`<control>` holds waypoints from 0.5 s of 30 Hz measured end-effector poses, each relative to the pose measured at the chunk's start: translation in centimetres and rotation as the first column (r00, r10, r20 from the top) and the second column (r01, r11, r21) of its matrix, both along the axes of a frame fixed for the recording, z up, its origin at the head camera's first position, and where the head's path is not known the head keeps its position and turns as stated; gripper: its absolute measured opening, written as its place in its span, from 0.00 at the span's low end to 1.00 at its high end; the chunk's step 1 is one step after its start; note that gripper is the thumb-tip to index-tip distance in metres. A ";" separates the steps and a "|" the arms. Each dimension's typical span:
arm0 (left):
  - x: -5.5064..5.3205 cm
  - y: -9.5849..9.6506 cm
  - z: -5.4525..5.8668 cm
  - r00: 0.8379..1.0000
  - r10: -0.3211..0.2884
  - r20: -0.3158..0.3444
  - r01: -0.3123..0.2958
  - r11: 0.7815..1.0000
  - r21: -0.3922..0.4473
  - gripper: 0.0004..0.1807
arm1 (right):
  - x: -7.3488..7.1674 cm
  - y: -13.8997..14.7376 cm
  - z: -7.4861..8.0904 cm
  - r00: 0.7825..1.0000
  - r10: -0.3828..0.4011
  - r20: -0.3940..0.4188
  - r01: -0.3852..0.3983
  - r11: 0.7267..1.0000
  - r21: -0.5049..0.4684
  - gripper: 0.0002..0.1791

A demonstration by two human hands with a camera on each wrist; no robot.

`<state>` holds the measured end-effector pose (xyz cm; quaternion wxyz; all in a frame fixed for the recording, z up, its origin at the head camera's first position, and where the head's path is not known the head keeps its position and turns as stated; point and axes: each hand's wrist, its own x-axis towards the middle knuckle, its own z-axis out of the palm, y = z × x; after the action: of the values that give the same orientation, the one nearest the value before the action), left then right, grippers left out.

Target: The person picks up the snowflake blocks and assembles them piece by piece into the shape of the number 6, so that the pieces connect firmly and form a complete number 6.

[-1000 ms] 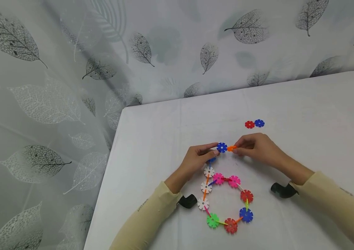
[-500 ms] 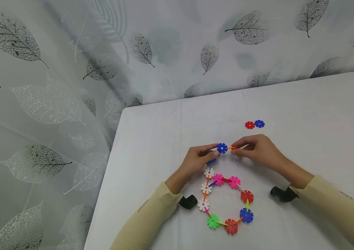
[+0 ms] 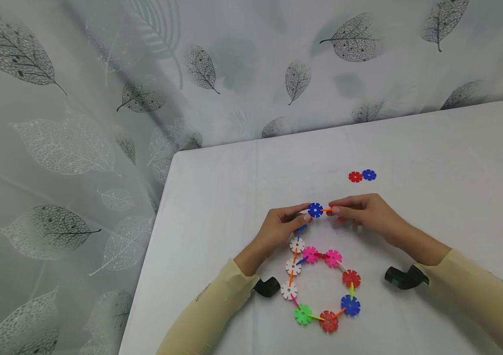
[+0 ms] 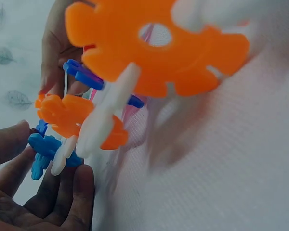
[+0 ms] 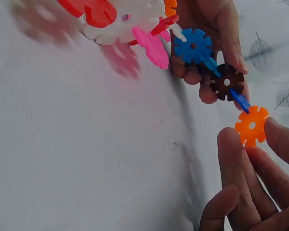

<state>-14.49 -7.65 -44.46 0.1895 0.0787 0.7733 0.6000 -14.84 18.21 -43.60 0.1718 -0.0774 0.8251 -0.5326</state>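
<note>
In the head view my left hand point(image 3: 278, 226) pinches the upper end of a chain of notched interlocking discs, near a blue disc point(image 3: 315, 210). My right hand point(image 3: 371, 214) pinches an orange disc point(image 3: 328, 210), joined edgewise to that blue disc's right side. The right wrist view shows the orange disc point(image 5: 260, 118) between thumb and finger, with a dark blue disc point(image 5: 240, 100) linking it to a dark brown one point(image 5: 220, 86). Beyond that, a lighter blue disc point(image 5: 185, 48) lies against my left fingers. The chain runs down through white discs point(image 3: 293, 272) into a closed multicoloured ring.
Lying on the white table point(image 3: 216, 197) beyond my right hand are a loose red disc point(image 3: 351, 177) and a loose blue disc point(image 3: 373, 175), side by side. The ring's green disc point(image 3: 303, 319) is nearer me. A leaf-patterned curtain point(image 3: 242, 74) hangs behind the table.
My right fingers have shifted their hold on the orange disc, which has turned from showing its face to nearly edge-on. My left hand has stayed almost still.
</note>
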 end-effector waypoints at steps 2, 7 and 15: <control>0.0 -0.1 -0.1 1.000 -0.008 -0.009 0.008 1.000 -0.003 0.19 | 0.0 0.0 0.0 1.000 0.002 0.023 -0.002 1.000 -0.007 0.29; 0.2 -0.2 -0.2 0.999 -0.022 -0.030 0.021 1.000 -0.016 0.19 | 0.2 -0.1 -0.2 0.999 0.009 0.043 -0.009 1.000 -0.006 0.29; 0.1 -0.1 -0.4 0.999 -0.032 -0.028 0.031 0.999 -0.026 0.19 | 0.3 -0.1 -0.3 0.999 0.017 0.046 -0.017 1.000 0.000 0.25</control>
<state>-14.41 -7.79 -44.82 0.1890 0.0969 0.7820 0.5859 -14.56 18.16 -43.91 0.1954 -0.0720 0.8204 -0.5325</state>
